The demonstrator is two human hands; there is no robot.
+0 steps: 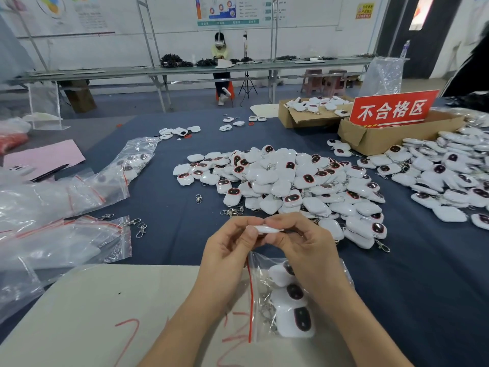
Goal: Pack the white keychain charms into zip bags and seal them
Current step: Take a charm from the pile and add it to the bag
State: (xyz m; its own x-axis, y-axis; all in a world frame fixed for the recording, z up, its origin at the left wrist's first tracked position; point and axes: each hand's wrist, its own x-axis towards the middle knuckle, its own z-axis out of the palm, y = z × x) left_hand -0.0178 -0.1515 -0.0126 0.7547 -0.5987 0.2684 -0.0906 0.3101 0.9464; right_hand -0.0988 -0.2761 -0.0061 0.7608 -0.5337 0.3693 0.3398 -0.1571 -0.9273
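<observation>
My left hand (227,250) and my right hand (299,242) meet above the table edge and together pinch one white keychain charm (266,229), seen edge-on. Below my right wrist lies a clear zip bag (258,295) with a red seal line, holding three white charms with dark faces. A big heap of loose white charms (285,181) covers the blue cloth just beyond my hands. A second heap (449,173) spreads at the right.
Filled and empty zip bags (60,234) pile up at the left. Loose metal clasps (141,229) lie near them. Two cardboard boxes (370,139) and a red sign (391,108) stand at the back right. A white board (105,313) lies under my forearms. A seated person is far behind.
</observation>
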